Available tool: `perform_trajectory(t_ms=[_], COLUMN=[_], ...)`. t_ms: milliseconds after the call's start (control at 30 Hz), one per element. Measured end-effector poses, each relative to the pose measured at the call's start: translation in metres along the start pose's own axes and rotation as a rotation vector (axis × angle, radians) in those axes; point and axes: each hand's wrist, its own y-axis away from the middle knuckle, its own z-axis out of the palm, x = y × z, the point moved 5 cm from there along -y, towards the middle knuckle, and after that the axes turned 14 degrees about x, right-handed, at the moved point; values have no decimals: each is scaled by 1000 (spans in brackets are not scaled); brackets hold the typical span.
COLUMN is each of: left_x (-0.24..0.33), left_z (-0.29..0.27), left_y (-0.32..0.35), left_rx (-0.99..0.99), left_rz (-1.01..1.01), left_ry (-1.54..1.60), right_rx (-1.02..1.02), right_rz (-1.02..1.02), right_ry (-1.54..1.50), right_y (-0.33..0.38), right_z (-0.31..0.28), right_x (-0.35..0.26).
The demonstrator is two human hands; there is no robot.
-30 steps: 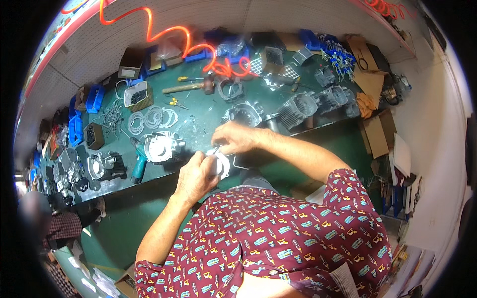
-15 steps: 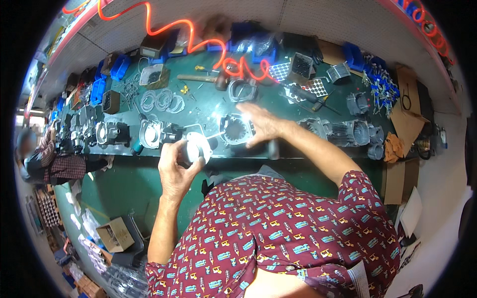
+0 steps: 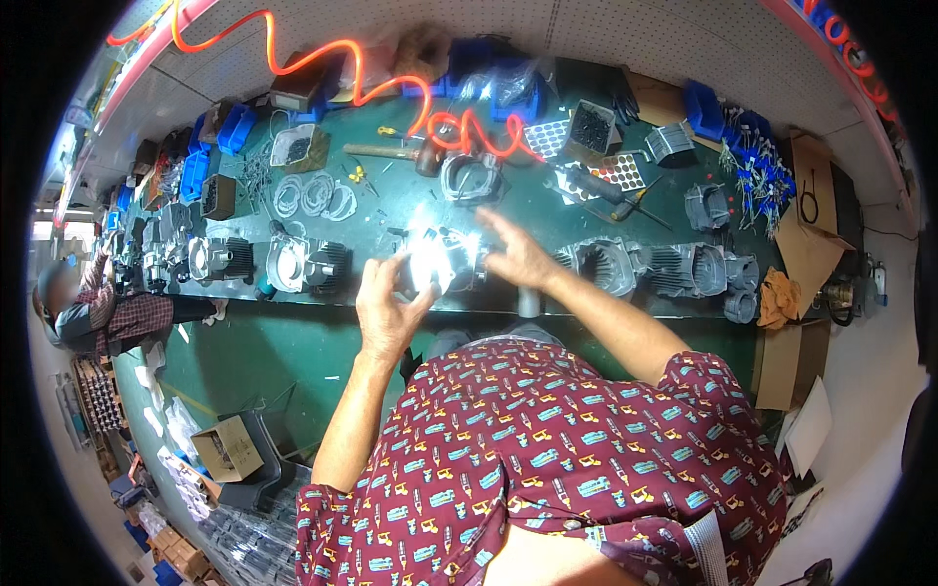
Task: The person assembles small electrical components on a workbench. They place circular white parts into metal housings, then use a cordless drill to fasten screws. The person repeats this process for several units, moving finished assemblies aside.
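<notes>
1. Left hand [image 3: 383, 305]: I read thumb and fingers partly closed around the left and near edges of a pale round cover [image 3: 430, 264]; strong glare blurs the exact contact.
2. Cover position: at the near edge of the green surface [image 3: 562, 225], directly in front of the wearer, over or against a finned motor housing [image 3: 465, 264]. From my view I cannot tell whether it is seated.
3. Right hand [image 3: 520, 258]: open, fingers spread and pointing toward the housing from its right side; I see nothing held. Touch at the housing edge cannot be told.
4. To the left of the cover I note two more assemblies along the near edge, the closer one a grey motor body [image 3: 311, 265] with a pale round face.
5. To the right, beyond the right forearm, a hollow finned casing [image 3: 601, 266] lies beside another casting [image 3: 686, 269].
6. Behind the work: an open metal ring [image 3: 447, 182], a wooden-handled mallet [image 3: 379, 151], yellow-handled pliers [image 3: 362, 180] and flat grey rings [image 3: 318, 193].
7. Above the far side of the surface hangs an orange coiled hose [image 3: 356, 76].
</notes>
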Motion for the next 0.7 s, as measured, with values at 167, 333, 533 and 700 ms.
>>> perform_trajectory(t_ms=[167,333,533,700], left_x=[-8,-15,-17,-18], left_z=[15,35,59,64], left_y=[0,-1,-6,-8], left_rx=[-80,-180,-322,-376], left_rz=[16,64,57,47], left_ry=[-89,-151,-212,-209], right_rx=[51,-269,-450,-469], right_rz=[51,-207,-270,-297], right_ry=[-146,50,156,192], right_y=[-58,-90,-98,-103], right_z=[-18,8,32,38], right_x=[-20,-51,-41,-31])
